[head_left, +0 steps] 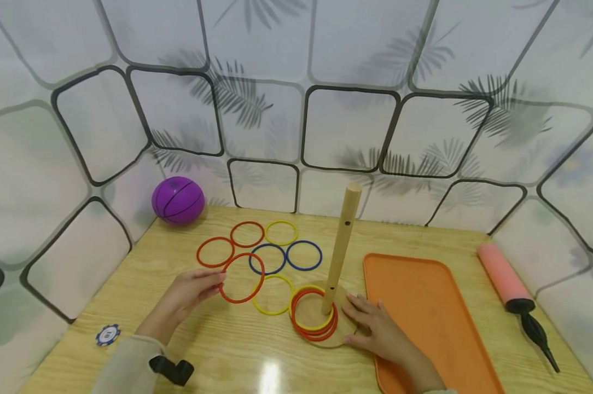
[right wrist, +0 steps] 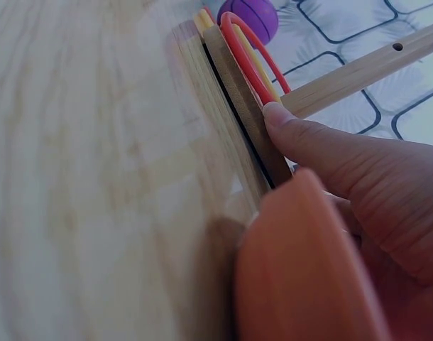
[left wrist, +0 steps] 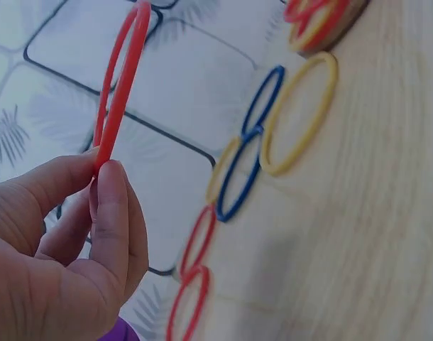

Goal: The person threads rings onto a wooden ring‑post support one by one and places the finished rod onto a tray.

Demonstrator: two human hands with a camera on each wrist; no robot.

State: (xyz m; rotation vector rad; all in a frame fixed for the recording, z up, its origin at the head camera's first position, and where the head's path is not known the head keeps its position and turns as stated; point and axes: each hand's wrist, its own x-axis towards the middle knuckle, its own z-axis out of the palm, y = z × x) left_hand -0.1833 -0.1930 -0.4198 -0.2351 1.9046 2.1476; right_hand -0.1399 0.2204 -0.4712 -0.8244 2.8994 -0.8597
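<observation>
My left hand (head_left: 194,293) pinches a red ring (head_left: 239,301) at its left side. In the left wrist view the thumb and fingertips hold that ring's lower end, above the table. A round wooden base (head_left: 347,323) carries an upright wooden post (head_left: 343,241). Several red rings (head_left: 321,336) and a yellow ring (head_left: 296,298) lie around the foot of the post, partly overhanging the base's left side. My right hand (head_left: 377,331) rests on the right side of the base, fingers spread. In the right wrist view its thumb (right wrist: 302,135) touches the base near a red ring.
Loose red, yellow and blue rings (head_left: 303,269) lie on the table (head_left: 237,350) beyond the left hand. An orange tray (head_left: 429,306) sits under the right forearm. A pink pump (head_left: 505,273) lies far right, a purple ball (head_left: 178,200) back left, a poker chip (head_left: 108,335) near left.
</observation>
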